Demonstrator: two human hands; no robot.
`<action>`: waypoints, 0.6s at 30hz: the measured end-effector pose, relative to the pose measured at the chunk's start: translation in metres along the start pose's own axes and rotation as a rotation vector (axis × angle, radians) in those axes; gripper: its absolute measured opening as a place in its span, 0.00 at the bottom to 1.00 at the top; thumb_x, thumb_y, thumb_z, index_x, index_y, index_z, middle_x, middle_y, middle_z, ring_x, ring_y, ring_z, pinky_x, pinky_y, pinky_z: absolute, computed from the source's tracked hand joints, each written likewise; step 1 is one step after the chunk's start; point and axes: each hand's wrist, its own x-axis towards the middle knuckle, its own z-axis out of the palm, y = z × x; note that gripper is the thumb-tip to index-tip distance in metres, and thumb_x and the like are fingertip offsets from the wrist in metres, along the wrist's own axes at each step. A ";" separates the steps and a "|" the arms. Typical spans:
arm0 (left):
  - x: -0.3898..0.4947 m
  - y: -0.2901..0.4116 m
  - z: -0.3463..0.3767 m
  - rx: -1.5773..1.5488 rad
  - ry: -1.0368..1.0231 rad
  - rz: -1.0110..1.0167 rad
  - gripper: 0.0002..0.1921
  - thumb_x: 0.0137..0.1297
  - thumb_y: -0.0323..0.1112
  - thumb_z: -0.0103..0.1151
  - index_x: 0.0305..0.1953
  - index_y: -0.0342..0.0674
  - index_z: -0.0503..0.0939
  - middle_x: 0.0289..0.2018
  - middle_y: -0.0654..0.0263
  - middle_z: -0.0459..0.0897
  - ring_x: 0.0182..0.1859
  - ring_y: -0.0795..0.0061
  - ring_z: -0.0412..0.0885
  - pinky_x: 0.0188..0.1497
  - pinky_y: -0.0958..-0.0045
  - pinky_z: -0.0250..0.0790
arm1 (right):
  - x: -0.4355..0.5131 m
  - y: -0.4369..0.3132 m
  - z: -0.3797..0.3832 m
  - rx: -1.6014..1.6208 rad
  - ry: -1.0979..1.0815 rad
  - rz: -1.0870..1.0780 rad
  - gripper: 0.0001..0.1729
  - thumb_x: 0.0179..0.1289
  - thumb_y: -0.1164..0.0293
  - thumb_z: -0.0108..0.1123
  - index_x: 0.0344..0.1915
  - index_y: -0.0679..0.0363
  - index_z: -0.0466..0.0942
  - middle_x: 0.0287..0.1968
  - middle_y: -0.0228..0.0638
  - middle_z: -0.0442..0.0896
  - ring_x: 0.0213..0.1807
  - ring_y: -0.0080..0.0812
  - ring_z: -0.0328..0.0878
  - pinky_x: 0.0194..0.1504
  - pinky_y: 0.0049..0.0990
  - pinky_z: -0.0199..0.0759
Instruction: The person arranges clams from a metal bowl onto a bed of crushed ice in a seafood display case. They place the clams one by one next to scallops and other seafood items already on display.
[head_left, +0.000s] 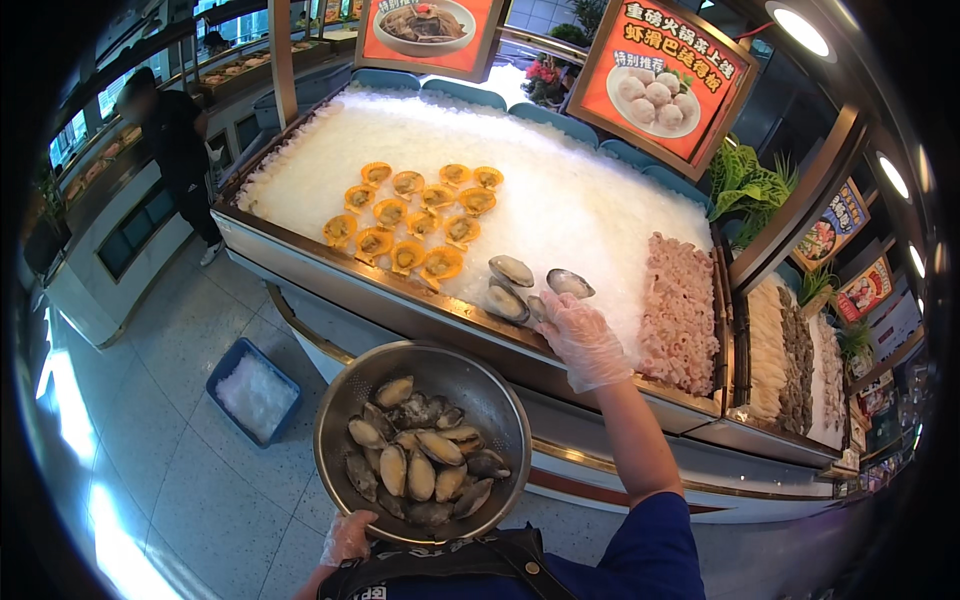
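Observation:
My gloved left hand (349, 537) grips the near rim of a steel colander (330, 457), held at my front. Inside it lie several abalones in the shell (420, 472), heaped together. Over the ice bed (555, 202), my gloved right hand (583, 337) has its fingers on a partly hidden abalone (537, 309) near the front edge. One abalone (570, 283) lies just beyond my fingertips. Two more abalones, an upper one (511, 271) and a lower one (506, 302), rest to the left of that hand.
Orange scallops on half shells (406, 256) stand in rows on the ice. Pink seafood pieces (679, 315) cover its right end. A metal-trimmed ledge (442, 304) borders the front. On the floor sits a blue bin of ice (256, 394). A person (174, 150) stands at the far left.

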 end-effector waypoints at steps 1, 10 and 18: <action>0.000 0.002 0.000 0.012 0.012 0.002 0.14 0.57 0.30 0.68 0.44 0.35 0.81 0.37 0.48 0.88 0.45 0.45 0.88 0.50 0.54 0.80 | -0.001 0.001 0.002 -0.001 0.008 0.001 0.27 0.69 0.61 0.62 0.64 0.57 0.71 0.51 0.45 0.79 0.45 0.51 0.84 0.46 0.45 0.80; -0.015 -0.033 0.039 -0.439 0.118 -0.251 0.14 0.62 0.34 0.66 0.45 0.32 0.81 0.44 0.46 0.88 0.48 0.50 0.87 0.55 0.57 0.79 | 0.001 -0.014 -0.016 0.044 0.062 0.086 0.26 0.71 0.61 0.62 0.65 0.57 0.73 0.55 0.44 0.80 0.49 0.51 0.83 0.51 0.44 0.79; 0.000 -0.005 0.003 -0.071 -0.027 -0.024 0.17 0.70 0.43 0.56 0.43 0.31 0.82 0.44 0.47 0.87 0.49 0.55 0.87 0.52 0.56 0.79 | 0.035 0.045 -0.016 -0.255 0.065 -0.060 0.22 0.65 0.69 0.61 0.59 0.52 0.79 0.50 0.42 0.84 0.49 0.43 0.83 0.52 0.40 0.78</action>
